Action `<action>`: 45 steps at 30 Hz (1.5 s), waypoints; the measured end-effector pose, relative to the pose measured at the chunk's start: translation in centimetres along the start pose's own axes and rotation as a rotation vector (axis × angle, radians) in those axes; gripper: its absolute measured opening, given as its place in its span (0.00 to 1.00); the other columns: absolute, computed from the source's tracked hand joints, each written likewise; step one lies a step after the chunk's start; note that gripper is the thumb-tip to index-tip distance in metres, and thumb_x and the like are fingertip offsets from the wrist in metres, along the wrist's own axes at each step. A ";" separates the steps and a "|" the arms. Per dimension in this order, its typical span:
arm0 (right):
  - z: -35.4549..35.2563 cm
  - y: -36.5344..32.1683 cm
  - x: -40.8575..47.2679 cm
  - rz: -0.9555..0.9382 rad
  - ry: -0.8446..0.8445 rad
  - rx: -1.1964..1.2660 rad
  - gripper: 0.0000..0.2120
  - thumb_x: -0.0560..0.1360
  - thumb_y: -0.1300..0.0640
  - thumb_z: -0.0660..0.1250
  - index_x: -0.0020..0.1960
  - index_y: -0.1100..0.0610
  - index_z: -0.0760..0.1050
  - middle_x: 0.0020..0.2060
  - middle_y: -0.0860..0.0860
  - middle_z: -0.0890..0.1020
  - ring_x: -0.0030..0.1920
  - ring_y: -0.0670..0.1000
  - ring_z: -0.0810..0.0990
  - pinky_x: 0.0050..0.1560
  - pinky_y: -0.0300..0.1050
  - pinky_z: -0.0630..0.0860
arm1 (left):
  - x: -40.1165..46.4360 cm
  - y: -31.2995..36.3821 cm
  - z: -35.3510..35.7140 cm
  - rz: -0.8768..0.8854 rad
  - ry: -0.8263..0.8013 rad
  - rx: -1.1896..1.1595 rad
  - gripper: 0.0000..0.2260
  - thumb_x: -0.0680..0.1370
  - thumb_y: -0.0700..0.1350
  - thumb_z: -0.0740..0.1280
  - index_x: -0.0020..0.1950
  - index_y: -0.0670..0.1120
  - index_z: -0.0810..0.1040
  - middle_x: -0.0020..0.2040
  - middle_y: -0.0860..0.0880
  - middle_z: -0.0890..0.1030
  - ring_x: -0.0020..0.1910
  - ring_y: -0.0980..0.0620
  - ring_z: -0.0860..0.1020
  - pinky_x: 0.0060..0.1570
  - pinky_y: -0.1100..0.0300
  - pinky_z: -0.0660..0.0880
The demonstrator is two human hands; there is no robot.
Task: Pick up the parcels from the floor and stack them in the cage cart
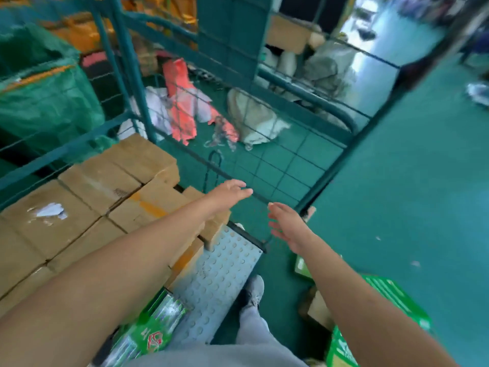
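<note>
**A:** Which step is in hand, would you say?

**B:** Between parcels, I judge. The left hand point(229, 190) reaches out over the stack with its fingers straight and a little apart, holding nothing. The right hand point(287, 225) hangs beside it, fingers spread and loose, also holding nothing. Both are close to the wire side panel point(277, 165) of the cage cart point(124, 75), though I cannot tell whether either touches it.

**A:** And the parcels?

**B:** Brown cardboard boxes point(87, 202) lie packed side by side in the cart, on the left. A green printed box point(150, 332) sits at the cart's near edge, low in the view. More green boxes point(391, 292) and a brown one point(318, 311) lie on the floor to the right, by the person's leg.

**A:** So the next move?

**B:** Probably turning right and down to those floor boxes, taking one with both hands, then setting it on the brown layer, flat.

**A:** The surroundings?

**B:** A green painted floor point(412, 181), a studded metal plate point(219, 276) at the cart's base, a grey shoe point(255, 290) just beside it. Behind the mesh lie pale sacks point(251, 115), red wrapping point(180, 102) and a green woven bag point(45, 96). The picture is blurred
</note>
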State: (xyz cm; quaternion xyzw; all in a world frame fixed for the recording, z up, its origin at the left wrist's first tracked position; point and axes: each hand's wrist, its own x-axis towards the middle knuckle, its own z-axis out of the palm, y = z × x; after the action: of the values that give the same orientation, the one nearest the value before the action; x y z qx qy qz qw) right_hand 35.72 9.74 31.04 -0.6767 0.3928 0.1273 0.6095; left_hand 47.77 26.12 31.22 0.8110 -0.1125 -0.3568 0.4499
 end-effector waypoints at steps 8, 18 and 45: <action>-11.3 7.2 -6.2 0.045 0.294 0.268 0.19 0.85 0.48 0.62 0.72 0.55 0.72 0.56 0.57 0.79 0.54 0.55 0.76 0.45 0.44 0.75 | 0.2 7.1 12.0 0.121 -0.342 0.052 0.13 0.81 0.55 0.69 0.63 0.52 0.79 0.63 0.49 0.81 0.64 0.49 0.79 0.64 0.49 0.76; -23.4 19.8 -13.0 0.172 0.596 0.687 0.19 0.86 0.49 0.60 0.74 0.54 0.69 0.68 0.58 0.76 0.61 0.57 0.78 0.56 0.51 0.76 | -0.7 12.6 28.3 0.153 -0.677 0.277 0.15 0.82 0.56 0.67 0.65 0.50 0.79 0.64 0.50 0.80 0.63 0.49 0.79 0.63 0.51 0.77; -29.9 51.9 -19.6 0.622 0.916 1.083 0.12 0.86 0.50 0.59 0.66 0.53 0.72 0.62 0.56 0.79 0.63 0.58 0.78 0.68 0.56 0.76 | -3.0 5.8 67.8 0.081 -1.217 0.913 0.18 0.82 0.58 0.66 0.68 0.49 0.76 0.65 0.49 0.80 0.58 0.50 0.79 0.54 0.55 0.76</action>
State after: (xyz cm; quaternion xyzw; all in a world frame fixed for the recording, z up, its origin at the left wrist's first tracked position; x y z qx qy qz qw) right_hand -21.98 -7.92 12.92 -0.1281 0.7852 -0.2098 0.5683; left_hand 0.27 -19.71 14.24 0.5720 -0.5070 -0.6421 -0.0589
